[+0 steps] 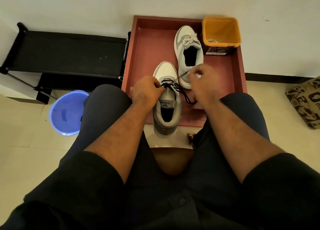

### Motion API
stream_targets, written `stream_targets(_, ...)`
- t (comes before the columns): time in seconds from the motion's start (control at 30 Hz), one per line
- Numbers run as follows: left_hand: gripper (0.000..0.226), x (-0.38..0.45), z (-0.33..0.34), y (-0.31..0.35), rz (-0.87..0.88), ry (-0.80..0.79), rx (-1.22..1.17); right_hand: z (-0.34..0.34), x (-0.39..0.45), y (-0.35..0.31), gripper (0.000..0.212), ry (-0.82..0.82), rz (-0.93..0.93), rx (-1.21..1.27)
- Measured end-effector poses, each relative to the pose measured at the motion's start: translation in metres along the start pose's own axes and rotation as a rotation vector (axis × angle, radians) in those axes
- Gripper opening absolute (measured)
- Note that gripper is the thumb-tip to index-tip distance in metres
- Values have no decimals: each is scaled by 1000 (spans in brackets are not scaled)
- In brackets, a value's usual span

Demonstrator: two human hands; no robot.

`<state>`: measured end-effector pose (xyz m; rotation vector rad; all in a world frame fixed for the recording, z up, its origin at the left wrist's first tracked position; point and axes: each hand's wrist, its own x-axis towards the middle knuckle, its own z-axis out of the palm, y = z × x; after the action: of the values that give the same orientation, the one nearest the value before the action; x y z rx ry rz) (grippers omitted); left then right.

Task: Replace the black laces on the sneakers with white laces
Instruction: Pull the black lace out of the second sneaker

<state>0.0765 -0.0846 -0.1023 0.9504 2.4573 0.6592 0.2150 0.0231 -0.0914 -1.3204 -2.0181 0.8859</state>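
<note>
The left hand [147,89] curls its fingers around the black lace [180,91] at the near sneaker [166,108], which stands on the red tray's [149,47] front edge. The right hand [201,81] pinches the lace's other end. The far sneaker [189,56], white-laced, lies beside an orange tub [221,32].

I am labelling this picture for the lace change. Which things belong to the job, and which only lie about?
Job: near sneaker; black lace; far sneaker with white lace; left hand; right hand; tray.

Lying about: orange tub; blue bucket; black rack; patterned bag.
</note>
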Motion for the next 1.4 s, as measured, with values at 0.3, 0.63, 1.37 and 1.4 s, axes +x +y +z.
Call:
stream_targets(0.3,32,-6,11,8,283,27,252,-6,2,12,42,39,3,-68)
stream_targets(0.63,10,-3,15,7,-69,255,-315,22,-20,11,33,-403,-80,-136)
stream_targets(1.37,47,8,-3,4,37,250,-337,19,-19,16,33,-457,72,-174)
stream_targets(1.4,43,7,-1,7,132,180,-186,19,-19,15,35,-457,66,-161)
